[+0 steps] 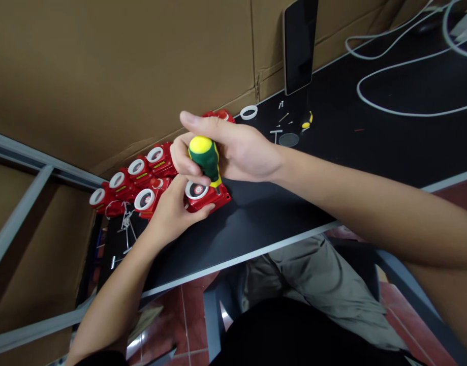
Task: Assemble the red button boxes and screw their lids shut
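My right hand point(233, 150) is wrapped round a screwdriver point(206, 157) with a green and yellow handle. The screwdriver points down, its tip at the right-hand corner of a red box-shaped unit point(220, 198) with a white ring on top. My left hand point(179, 206) grips that same unit from the left, thumb along its near side. Just left of this hand stands another red unit point(145, 201) with a white ring. Fingers hide part of the held unit, and I cannot make out a screw under the tip.
Several more red units point(137, 168) line the cardboard wall point(122, 66). T-shaped metal pieces point(128, 229) lie at the left. Toward the back are a loose white ring point(249, 112), small screws point(281, 104), a grey disc point(288, 140), a yellow-black tool point(307, 121), an upright tablet point(301, 46) and white cables point(401, 113).
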### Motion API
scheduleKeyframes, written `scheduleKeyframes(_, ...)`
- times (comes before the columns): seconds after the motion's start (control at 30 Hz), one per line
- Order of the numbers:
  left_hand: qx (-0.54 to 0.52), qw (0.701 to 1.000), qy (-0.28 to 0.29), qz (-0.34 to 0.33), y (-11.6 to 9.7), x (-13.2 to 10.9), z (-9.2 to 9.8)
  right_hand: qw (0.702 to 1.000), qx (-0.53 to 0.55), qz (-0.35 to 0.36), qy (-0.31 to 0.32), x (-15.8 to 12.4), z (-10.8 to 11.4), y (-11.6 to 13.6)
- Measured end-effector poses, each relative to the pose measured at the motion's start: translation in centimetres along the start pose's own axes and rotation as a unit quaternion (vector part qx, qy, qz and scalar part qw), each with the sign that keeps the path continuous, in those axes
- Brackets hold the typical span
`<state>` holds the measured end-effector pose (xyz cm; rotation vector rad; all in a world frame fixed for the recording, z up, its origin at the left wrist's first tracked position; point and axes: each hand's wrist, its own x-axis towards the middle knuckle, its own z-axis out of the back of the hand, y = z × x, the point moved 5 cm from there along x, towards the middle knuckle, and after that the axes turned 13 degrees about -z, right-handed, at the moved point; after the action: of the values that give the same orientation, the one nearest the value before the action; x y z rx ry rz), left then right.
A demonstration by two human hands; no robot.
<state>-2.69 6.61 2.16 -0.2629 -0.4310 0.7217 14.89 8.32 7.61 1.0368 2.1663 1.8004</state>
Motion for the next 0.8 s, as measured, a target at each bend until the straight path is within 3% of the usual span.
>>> scheduleKeyframes(0.3,0.049,0.999,0.013,-0.007,-0.2,0.0,0.3,0.997,0.07,0.017,-0.018,-0.1,-0.1,-1.6)
scheduleKeyframes(0.53,0.022,1.0,0.009,-0.004,0.2,-0.1,0.0,0.998,0.053,-0.008,0.032,-0.3,0.0,-0.6)
scheduleKeyframes(0.8,0.024,1.0,0.006,0.015,-0.1,0.1,0.2,0.997,0.07,-0.017,0.036,0.1,0.4,-0.7)
